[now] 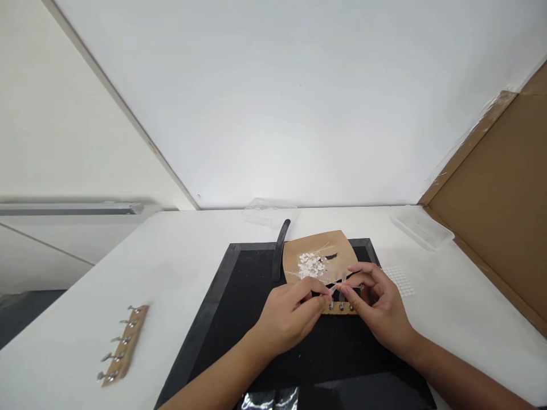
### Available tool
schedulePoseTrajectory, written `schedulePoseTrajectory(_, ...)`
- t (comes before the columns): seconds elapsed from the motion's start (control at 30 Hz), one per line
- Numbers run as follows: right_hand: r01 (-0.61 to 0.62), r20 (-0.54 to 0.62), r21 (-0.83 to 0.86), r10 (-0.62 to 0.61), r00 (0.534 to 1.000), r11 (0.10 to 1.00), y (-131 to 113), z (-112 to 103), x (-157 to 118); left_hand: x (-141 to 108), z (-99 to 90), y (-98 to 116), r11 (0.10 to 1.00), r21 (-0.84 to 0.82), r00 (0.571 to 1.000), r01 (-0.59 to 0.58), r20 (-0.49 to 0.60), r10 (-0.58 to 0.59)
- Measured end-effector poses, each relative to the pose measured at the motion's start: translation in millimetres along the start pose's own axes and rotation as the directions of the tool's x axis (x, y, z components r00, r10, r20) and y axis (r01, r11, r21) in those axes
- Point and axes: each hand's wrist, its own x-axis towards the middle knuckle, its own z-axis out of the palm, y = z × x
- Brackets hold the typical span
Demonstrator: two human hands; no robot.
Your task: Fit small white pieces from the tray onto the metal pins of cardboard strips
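My left hand [290, 310] is closed, thumb and forefinger pinching one end of a small clear piece [334, 288] that looks like a false nail tip. My right hand [382, 304] is closed too, its thumb and fingers gripping the same spot from the right. Just beneath my fingertips lies a cork-coloured strip [337, 309] with small metal stands on it; the right hand hides part of it. Behind the hands is a brown sheet [342, 245] bearing a heap of white scraps [311, 265].
A black mat [239, 296] lies under the work. A curved black nail file [280, 250] rests left of the brown sheet. A second strip with metal stands [125, 344] is far left. White dots sheet [398, 281], clear plastic tray [422, 228] and cardboard [496, 188] stand right.
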Motion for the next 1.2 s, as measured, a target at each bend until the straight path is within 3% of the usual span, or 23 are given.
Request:
schedulePoseTrajectory(0.27,-0.070,0.089,0.081,0.063,0.994,0.994,-1,-3,4,0,2.3,-1,0.999,-0.041,1.000,0.013,0.017,-0.013)
schedulePoseTrajectory(0.47,-0.021,0.085,0.049,0.016,0.996,0.999,3,-3,2,2,0.8,0,0.998,-0.055,1.000,-0.023,0.014,0.024)
schedulePoseTrajectory(0.8,-0.023,0.179,0.067,0.011,0.984,0.998,0,-4,3,3,-1.1,0,0.996,-0.089,1.000,-0.007,-0.001,0.007)
schedulePoseTrajectory(1.07,0.063,0.147,-0.001,-0.062,0.987,0.998,-9,-3,3,0,1.9,2,0.990,-0.144,0.999,0.004,-0.047,-0.010)
schedulePoseTrajectory(1.2,0.084,0.165,0.000,-0.082,0.983,0.996,-7,-3,2,-1,2.2,5,0.983,-0.144,0.993,0.116,-0.005,-0.118)
